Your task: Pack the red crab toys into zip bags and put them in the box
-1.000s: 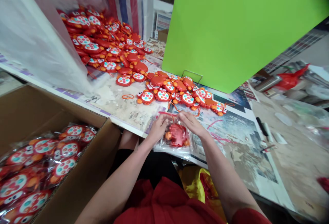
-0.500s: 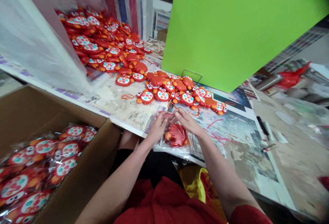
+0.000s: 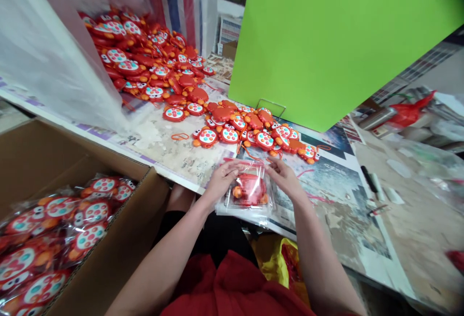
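A red crab toy lies face down inside a clear plastic bag (image 3: 249,189) at the table's front edge. My left hand (image 3: 221,180) pinches the bag's top left corner. My right hand (image 3: 286,177) pinches its top right corner. Both hands are closed on the bag's mouth with the toy between them. Under it lie more flat clear bags (image 3: 253,214). Just beyond my fingers sits a row of loose red and orange crab toys (image 3: 253,132) with coloured dots.
A big heap of the same toys (image 3: 145,60) fills the far left beside a white plastic sheet (image 3: 47,55). A cardboard box (image 3: 119,238) at my left holds several bagged toys (image 3: 54,234). A green panel (image 3: 326,40) stands behind. Pens (image 3: 371,180) lie at right.
My hands met at the middle of the bag's mouth, then slid apart to its two corners. The bagged toy has stayed in place.
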Available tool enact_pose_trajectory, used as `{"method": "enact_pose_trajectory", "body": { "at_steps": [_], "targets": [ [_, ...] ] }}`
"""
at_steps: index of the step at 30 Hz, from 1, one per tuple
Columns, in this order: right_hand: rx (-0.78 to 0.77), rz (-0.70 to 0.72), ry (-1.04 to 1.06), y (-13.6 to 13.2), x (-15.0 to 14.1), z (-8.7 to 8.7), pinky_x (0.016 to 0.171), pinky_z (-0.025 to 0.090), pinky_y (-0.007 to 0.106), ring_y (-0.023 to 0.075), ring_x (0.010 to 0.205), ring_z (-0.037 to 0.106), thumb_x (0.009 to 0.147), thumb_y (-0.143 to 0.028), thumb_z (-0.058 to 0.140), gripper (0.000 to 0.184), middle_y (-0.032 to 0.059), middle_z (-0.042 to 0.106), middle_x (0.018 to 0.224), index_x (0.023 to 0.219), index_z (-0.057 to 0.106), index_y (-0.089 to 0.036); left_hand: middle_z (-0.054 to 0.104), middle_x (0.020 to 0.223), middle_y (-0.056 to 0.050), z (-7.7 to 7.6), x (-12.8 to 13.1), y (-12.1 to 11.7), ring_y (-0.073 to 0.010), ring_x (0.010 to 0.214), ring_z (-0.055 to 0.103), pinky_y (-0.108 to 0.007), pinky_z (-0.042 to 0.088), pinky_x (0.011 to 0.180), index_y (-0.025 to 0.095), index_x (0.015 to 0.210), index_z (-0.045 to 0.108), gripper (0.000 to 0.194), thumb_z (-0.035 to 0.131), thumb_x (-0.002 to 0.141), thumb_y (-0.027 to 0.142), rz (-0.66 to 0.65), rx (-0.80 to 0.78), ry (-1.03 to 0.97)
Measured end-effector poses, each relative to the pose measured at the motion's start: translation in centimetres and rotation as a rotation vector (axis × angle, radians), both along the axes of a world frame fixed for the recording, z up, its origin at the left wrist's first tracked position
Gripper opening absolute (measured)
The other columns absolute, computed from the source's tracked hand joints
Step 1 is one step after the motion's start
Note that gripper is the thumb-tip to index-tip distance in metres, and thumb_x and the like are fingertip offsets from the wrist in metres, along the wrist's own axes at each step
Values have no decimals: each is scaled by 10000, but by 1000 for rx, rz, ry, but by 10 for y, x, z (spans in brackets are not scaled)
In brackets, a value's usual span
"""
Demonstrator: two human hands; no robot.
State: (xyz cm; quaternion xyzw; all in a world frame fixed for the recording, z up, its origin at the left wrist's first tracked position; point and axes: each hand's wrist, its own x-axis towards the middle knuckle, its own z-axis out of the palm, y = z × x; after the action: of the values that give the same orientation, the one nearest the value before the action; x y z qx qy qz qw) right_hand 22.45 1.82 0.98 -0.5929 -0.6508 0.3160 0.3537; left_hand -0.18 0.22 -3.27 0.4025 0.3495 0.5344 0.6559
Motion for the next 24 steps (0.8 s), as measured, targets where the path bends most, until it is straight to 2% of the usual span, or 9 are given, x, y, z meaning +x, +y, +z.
{"method": "enact_pose_trajectory", "body": {
  "at_steps": [3,7,11,14,17,20,24],
  "targets": [
    [-161,61,176,-7,0,-10,705,513,346,198,739,627,774,-584,682,487,60,720,860,1069,697,-196,741,1140,-114,1,-1,0,-249,1103,678,-395,506,1003,157,1142,693,412,761,785,352,-15,-5,5],
    [-148,-35,340,-9,-8,-11,637,472,298,158,646,586,666,-462,768,298,33,701,743,792,696,-201,721,1215,-107,-1,-1,1,-251,1152,660,-418,488,1039,183,1195,693,442,756,789,345,-19,-28,5],
    [-143,-116,477,-10,-4,-7,547,397,264,118,542,504,625,-381,790,248,-3,653,635,785,710,-209,722,1211,-109,-2,0,2,-248,1137,664,-399,514,1003,177,1165,715,423,751,789,367,28,-91,35],
    [-157,-153,580,-13,1,-11,526,359,254,102,520,467,600,-337,806,241,-24,630,609,794,725,-218,741,1150,-109,0,0,3,-235,1023,701,-351,575,859,173,1133,725,409,752,773,363,-17,-130,7],
    [-182,-180,631,-14,4,-19,501,314,245,93,506,443,594,-291,792,170,-24,626,596,722,708,-216,754,1004,-73,5,0,2,-196,876,707,-297,589,731,169,962,743,280,745,725,316,-30,-164,-31],
    [-189,-197,660,-11,3,-24,483,284,237,89,493,432,582,-247,759,116,-27,608,566,639,664,-215,686,797,-20,10,0,2,-151,754,667,-268,582,673,157,706,668,124,690,670,274,19,-166,-26],
    [-191,-173,633,-9,-1,-22,482,302,240,97,492,435,585,-240,703,84,-31,575,539,617,630,-216,595,724,6,13,-1,0,-121,669,605,-267,577,637,156,628,603,129,636,642,280,38,-133,-28]
  ]
}}
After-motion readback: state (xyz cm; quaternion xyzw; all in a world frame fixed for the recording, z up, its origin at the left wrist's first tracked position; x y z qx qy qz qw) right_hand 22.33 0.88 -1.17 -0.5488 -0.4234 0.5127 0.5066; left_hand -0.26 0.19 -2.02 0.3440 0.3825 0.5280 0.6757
